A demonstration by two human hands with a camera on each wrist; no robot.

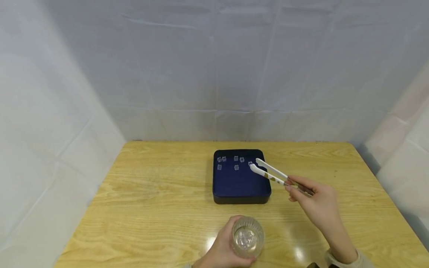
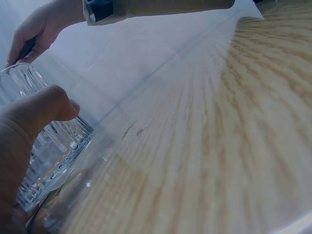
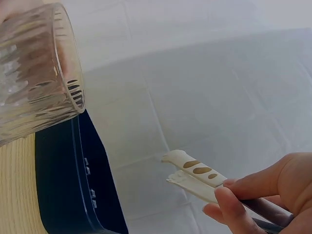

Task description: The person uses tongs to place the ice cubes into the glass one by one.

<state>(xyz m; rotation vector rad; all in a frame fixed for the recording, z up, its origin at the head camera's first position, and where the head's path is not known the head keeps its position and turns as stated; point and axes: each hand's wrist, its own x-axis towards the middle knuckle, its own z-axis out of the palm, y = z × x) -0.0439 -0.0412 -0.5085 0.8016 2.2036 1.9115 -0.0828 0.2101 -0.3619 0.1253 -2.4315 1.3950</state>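
Observation:
My left hand (image 1: 223, 243) grips a ribbed clear glass (image 1: 257, 238) around its side, near the table's front edge. Some clear pieces show at the bottom of the glass. In my right hand (image 1: 316, 201) is a pair of tongs (image 1: 273, 178) with white, gold-patterned tips, pinched between thumb and fingers. The tong tips stand slightly apart over the right side of a dark blue tray (image 1: 239, 188). Just left of them in the head view is a small clear cube (image 1: 250, 163). The right wrist view shows nothing between the tips of the tongs.
Several more clear cubes (image 1: 236, 167) lie spread over the back half of the tray. The tray sits on a light wooden table (image 1: 161, 186). White sheeting (image 1: 187, 74) hangs behind the table and along both sides.

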